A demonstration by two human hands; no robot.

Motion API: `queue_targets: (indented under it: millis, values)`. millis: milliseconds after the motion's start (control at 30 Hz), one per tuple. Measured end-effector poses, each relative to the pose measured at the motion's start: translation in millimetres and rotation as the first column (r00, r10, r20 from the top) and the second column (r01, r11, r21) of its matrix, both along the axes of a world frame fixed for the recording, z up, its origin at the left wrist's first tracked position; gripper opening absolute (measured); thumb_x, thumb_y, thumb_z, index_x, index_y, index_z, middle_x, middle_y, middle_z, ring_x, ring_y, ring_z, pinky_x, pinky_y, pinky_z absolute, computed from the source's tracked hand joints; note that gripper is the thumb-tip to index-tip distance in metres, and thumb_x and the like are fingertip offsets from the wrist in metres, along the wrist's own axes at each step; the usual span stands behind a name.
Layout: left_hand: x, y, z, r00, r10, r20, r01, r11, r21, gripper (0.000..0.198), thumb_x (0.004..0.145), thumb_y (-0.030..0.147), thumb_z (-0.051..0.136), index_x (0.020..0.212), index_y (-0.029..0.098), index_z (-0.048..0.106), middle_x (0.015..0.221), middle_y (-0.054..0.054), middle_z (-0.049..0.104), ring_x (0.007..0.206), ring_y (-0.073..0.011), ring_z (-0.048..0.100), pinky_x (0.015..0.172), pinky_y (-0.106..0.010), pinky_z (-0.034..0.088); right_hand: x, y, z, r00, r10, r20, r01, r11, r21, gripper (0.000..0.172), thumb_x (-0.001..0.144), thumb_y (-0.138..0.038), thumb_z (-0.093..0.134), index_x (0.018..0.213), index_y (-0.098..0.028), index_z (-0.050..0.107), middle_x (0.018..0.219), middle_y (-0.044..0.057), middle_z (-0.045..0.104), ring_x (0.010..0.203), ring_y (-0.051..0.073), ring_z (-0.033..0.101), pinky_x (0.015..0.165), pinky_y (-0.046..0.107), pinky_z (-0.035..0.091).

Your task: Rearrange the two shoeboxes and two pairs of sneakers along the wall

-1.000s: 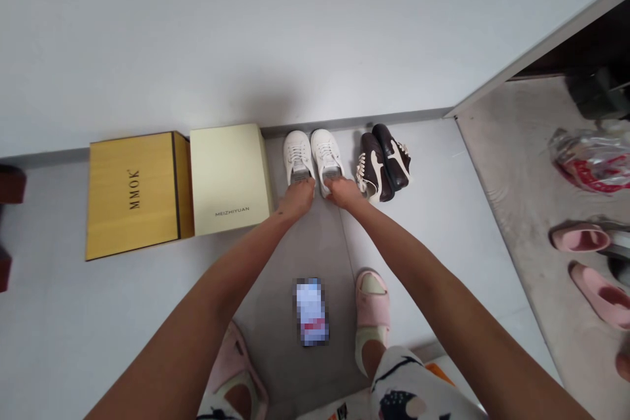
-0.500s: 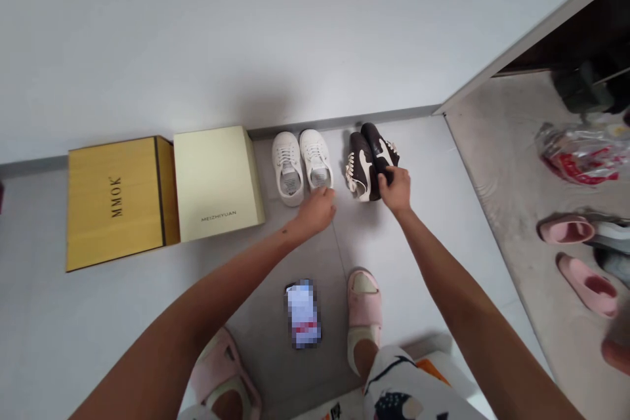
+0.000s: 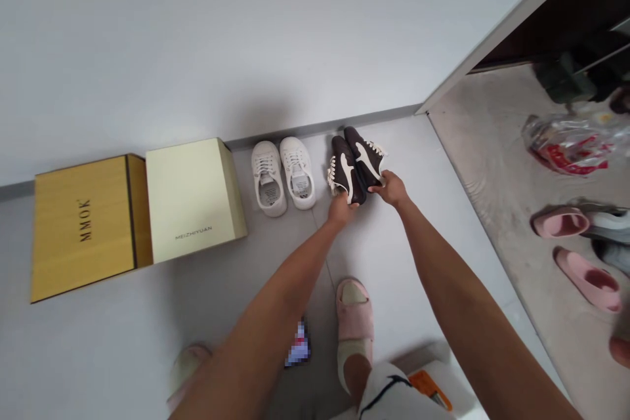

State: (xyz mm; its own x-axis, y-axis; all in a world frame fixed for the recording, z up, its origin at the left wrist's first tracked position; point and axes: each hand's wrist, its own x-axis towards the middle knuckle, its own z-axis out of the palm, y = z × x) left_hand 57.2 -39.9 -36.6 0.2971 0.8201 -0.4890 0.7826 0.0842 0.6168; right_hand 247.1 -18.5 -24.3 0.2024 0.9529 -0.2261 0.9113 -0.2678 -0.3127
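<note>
My left hand (image 3: 343, 210) is clamping its grip on the heel of the left dark shoe (image 3: 350, 177); my right hand's (image 3: 392, 189) grip is pinching the heel of the right dark shoe (image 3: 363, 151). The pair is lying side by side near the wall (image 3: 246, 33), both showing deep brown uppers, a cream side stripe and cream laces along the outer edges. The grey floor (image 3: 275, 243) is also carrying white sneakers (image 3: 295, 156), a pale box (image 3: 189, 197) and a yellow box (image 3: 81, 256). Pink slippers (image 3: 561, 223) are resting beyond the doorway, near a plastic bag (image 3: 571, 138).
</note>
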Motion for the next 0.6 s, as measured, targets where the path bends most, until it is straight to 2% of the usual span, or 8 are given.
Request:
queue_targets:
  millis: [100, 200, 400, 600]
  values:
    - [-8, 9, 9.0, 0.995, -0.074, -0.062, 0.076, 0.997, 0.025, 0.032, 0.098, 0.031, 0.062, 0.126, 0.016, 0.060, 0.120, -0.014, 0.072, 0.116, -0.0265, 0.068, 0.096, -0.035, 0.052, -11, 2, 13.8, 0.992, 0.086, 0.095, -0.081, 0.995, -0.058, 0.036, 0.088, -0.034, 0.073, 0.120, -0.020, 0.064, 0.109, 0.009, 0.071, 0.100, 0.026, 0.067, 0.086, 0.034, 0.051]
    - [-9, 19, 21.9, 0.977, -0.157, -0.142, 0.166, 0.985, 0.052, 0.032, 0.100, 0.030, 0.058, 0.129, 0.018, 0.060, 0.117, -0.013, 0.074, 0.113, -0.0270, 0.070, 0.093, -0.036, 0.053, -25, 3, 24.4, 0.974, 0.135, 0.182, -0.116, 0.987, -0.111, 0.035, 0.092, -0.034, 0.069, 0.124, -0.021, 0.063, 0.111, 0.012, 0.071, 0.104, 0.027, 0.066, 0.088, 0.035, 0.049]
    - [-3, 35, 42.6, 0.958, -0.164, -0.236, 0.184, 0.981, 0.065, 0.036, 0.100, 0.025, 0.055, 0.135, 0.014, 0.059, 0.116, -0.019, 0.074, 0.116, -0.0316, 0.070, 0.095, -0.040, 0.054, -46, 9, 34.6, 0.942, 0.240, 0.235, -0.208, 0.966, -0.152, 0.032, 0.096, -0.027, 0.064, 0.127, -0.019, 0.060, 0.123, 0.016, 0.069, 0.120, 0.029, 0.059, 0.093, 0.038, 0.048]
    - [-3, 43, 57.1, 0.941, -0.172, -0.292, 0.195, 0.979, 0.052, 0.036, 0.099, 0.017, 0.053, 0.133, 0.013, 0.062, 0.118, -0.021, 0.073, 0.119, -0.0309, 0.069, 0.099, -0.041, 0.054, -57, 15, 34.6, 0.934, 0.254, 0.252, -0.214, 0.961, -0.174, 0.031, 0.097, -0.026, 0.062, 0.127, -0.019, 0.060, 0.124, 0.018, 0.070, 0.122, 0.031, 0.059, 0.093, 0.040, 0.048]
